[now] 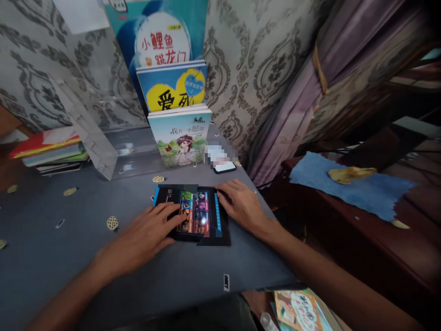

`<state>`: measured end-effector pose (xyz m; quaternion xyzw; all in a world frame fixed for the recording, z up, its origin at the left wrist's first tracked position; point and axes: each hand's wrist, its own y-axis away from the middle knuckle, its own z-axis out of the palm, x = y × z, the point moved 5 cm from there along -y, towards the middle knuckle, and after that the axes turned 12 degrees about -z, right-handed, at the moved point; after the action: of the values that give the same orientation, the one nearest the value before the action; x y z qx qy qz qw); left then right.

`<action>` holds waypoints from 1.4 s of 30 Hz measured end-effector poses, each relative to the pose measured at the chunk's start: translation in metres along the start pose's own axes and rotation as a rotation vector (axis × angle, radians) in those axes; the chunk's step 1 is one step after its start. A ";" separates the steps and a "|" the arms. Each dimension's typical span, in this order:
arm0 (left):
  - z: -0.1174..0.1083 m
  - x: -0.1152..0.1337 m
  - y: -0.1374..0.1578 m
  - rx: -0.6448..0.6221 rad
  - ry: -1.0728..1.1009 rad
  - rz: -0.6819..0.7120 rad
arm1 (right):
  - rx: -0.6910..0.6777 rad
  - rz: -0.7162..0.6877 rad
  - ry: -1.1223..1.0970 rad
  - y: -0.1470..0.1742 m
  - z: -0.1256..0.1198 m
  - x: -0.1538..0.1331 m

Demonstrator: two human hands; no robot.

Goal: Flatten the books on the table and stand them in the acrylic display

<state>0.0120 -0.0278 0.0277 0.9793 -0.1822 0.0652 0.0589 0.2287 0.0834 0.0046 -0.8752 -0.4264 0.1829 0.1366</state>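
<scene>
A flat black box [175, 195] lies on the table with its lid or flap [223, 230] folded out to the right. Inside it, a panel of small colourful pictures [201, 214] shows in two columns, with a glare spot. Across the left part of the box rests my left hand [156, 225], fingers stretched and apart, fingertips on the pictures. My right hand [243, 204] lies over the upper right flap beside a blue strip with writing [217, 214]. Its fingers are extended, with the thumb a little apart from them. Neither hand visibly grips anything.
Picture books [182, 138] stand in a clear acrylic rack [103, 156] behind the box. A phone [223, 168] lies to their right. More books [55, 154] are stacked at the left. A blue cloth [347, 193] lies on a dark red surface at the right. Books [299, 310] sit below the table edge.
</scene>
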 end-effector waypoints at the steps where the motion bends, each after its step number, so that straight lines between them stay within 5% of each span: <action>1: 0.002 -0.005 0.001 -0.005 -0.009 0.001 | -0.004 -0.001 0.016 0.004 -0.003 -0.002; 11: 0.001 -0.029 -0.011 0.036 -0.004 -0.068 | -0.015 -0.071 -0.139 0.048 -0.021 -0.048; 18: 0.013 -0.033 -0.021 0.253 0.017 -0.194 | -0.136 -0.098 0.026 -0.024 -0.010 -0.063; 23: 0.028 -0.027 -0.019 0.262 -0.057 -0.258 | -0.159 -0.300 -0.129 -0.076 0.023 -0.080; 28: 0.032 -0.021 -0.018 0.211 -0.161 -0.265 | -0.151 -0.311 -0.121 -0.086 0.053 -0.061; 36: 0.025 -0.028 -0.018 0.151 -0.209 -0.286 | -0.171 -0.241 -0.051 -0.079 0.046 -0.052; 42: 0.017 -0.036 -0.024 0.225 -0.117 -0.374 | -0.129 -0.215 -0.102 -0.065 0.044 -0.032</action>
<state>-0.0104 0.0048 0.0037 0.9986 0.0077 0.0160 -0.0503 0.1461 0.1005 -0.0030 -0.8210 -0.5350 0.1837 0.0772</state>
